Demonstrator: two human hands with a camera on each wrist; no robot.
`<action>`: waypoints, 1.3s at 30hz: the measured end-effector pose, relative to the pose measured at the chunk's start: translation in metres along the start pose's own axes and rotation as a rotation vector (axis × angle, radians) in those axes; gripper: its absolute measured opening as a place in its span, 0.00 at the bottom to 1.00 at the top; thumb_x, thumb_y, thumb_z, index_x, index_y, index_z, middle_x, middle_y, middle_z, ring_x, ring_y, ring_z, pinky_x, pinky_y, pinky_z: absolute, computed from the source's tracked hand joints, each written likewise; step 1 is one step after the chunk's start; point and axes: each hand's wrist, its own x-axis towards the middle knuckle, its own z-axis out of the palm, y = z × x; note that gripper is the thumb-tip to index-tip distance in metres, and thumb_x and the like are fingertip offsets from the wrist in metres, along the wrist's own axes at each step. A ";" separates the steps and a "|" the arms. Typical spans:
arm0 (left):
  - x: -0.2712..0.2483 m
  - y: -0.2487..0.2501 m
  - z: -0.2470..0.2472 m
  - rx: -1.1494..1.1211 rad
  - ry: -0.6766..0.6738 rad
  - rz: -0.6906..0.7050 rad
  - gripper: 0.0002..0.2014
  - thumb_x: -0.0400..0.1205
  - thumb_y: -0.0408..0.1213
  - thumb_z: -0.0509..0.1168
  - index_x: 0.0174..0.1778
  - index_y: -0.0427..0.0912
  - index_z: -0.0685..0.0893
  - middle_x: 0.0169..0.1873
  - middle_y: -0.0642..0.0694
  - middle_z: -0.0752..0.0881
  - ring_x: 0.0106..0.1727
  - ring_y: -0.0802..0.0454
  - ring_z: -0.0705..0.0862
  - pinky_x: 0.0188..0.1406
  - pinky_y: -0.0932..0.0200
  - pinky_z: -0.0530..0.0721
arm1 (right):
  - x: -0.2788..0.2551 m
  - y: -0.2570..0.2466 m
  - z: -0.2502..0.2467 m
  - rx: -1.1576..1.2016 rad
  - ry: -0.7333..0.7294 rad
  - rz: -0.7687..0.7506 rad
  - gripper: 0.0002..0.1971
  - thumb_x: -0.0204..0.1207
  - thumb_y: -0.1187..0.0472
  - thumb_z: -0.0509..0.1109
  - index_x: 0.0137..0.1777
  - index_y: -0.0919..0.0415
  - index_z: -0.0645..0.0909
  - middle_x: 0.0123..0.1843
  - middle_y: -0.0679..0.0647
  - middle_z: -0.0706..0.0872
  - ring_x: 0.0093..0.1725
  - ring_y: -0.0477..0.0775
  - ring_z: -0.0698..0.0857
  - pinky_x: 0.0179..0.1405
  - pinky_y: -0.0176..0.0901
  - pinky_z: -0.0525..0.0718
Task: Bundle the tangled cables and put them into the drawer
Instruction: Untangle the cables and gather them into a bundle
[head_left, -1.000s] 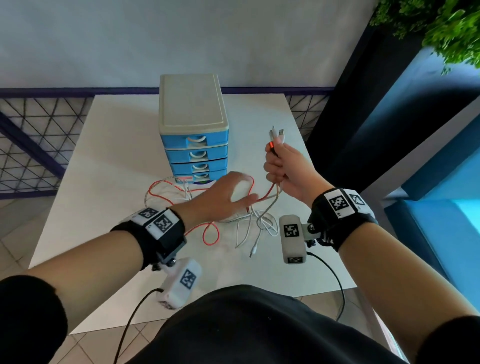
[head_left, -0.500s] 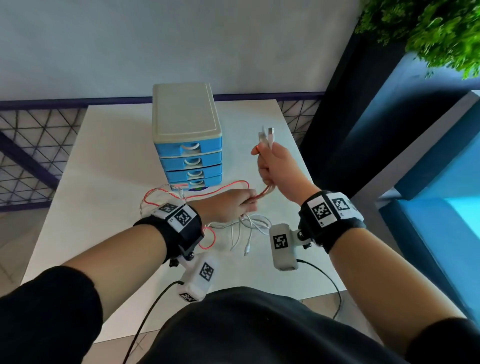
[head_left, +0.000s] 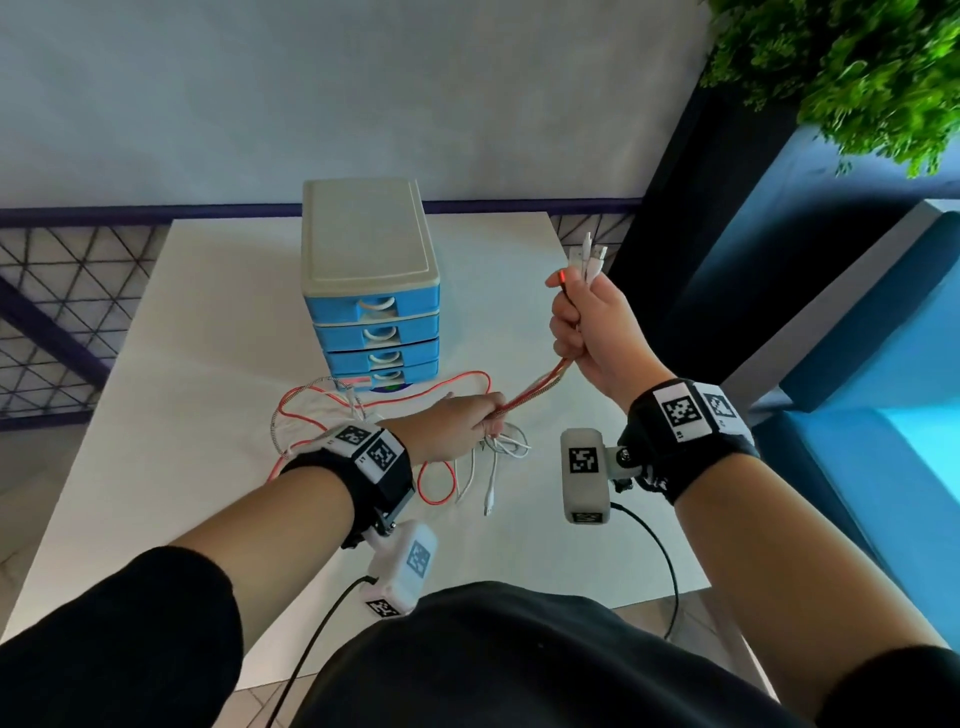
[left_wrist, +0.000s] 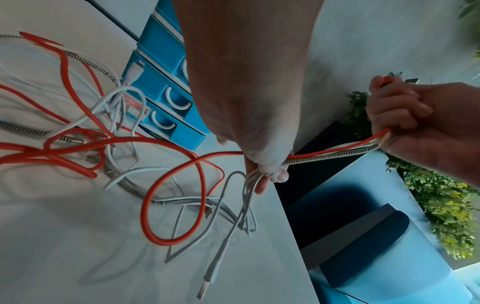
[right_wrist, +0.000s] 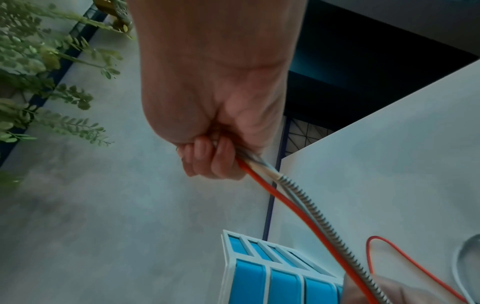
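A tangle of red, white and striped braided cables (head_left: 467, 457) (left_wrist: 171, 197) lies on the white table (head_left: 208, 364) in front of a small drawer unit (head_left: 371, 291) (left_wrist: 166, 88) (right_wrist: 272, 271) with blue drawers, all shut. My right hand (head_left: 587, 322) (right_wrist: 210, 156) is raised to the right of the unit, fist gripping the cable ends, with plugs (head_left: 587, 260) sticking out above. A taut stretch of cables (head_left: 535, 384) (right_wrist: 306, 216) runs down to my left hand (head_left: 467, 423) (left_wrist: 265, 168), which pinches the strands just above the table.
A dark partition and blue seating stand right of the table (head_left: 779, 312). A green plant (head_left: 857, 67) hangs at top right. A mesh railing (head_left: 52, 312) runs on the left. The table's right edge is close to my right hand.
My right hand has lifted the cable ends higher and to the right, pulling the strands taut. My left hand has closed around the cables and slid along them.
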 end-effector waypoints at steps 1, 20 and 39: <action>0.002 0.001 0.000 0.007 0.000 -0.009 0.09 0.87 0.42 0.52 0.54 0.44 0.76 0.45 0.60 0.82 0.57 0.52 0.81 0.76 0.44 0.60 | 0.001 -0.003 0.000 0.022 0.004 -0.004 0.13 0.89 0.55 0.54 0.48 0.59 0.75 0.25 0.47 0.65 0.19 0.44 0.61 0.18 0.36 0.59; 0.007 -0.005 -0.017 0.034 -0.143 -0.204 0.28 0.76 0.40 0.68 0.73 0.53 0.67 0.72 0.53 0.71 0.74 0.49 0.72 0.70 0.59 0.68 | -0.002 -0.015 0.001 0.028 -0.181 0.080 0.14 0.88 0.53 0.54 0.49 0.60 0.77 0.26 0.46 0.64 0.19 0.42 0.59 0.18 0.35 0.54; 0.055 -0.014 -0.008 0.001 0.053 -0.138 0.13 0.81 0.31 0.61 0.58 0.37 0.86 0.58 0.40 0.86 0.57 0.47 0.82 0.59 0.62 0.74 | -0.022 0.006 -0.003 -0.278 -0.172 0.094 0.16 0.89 0.51 0.51 0.53 0.61 0.75 0.27 0.49 0.64 0.20 0.47 0.66 0.25 0.39 0.67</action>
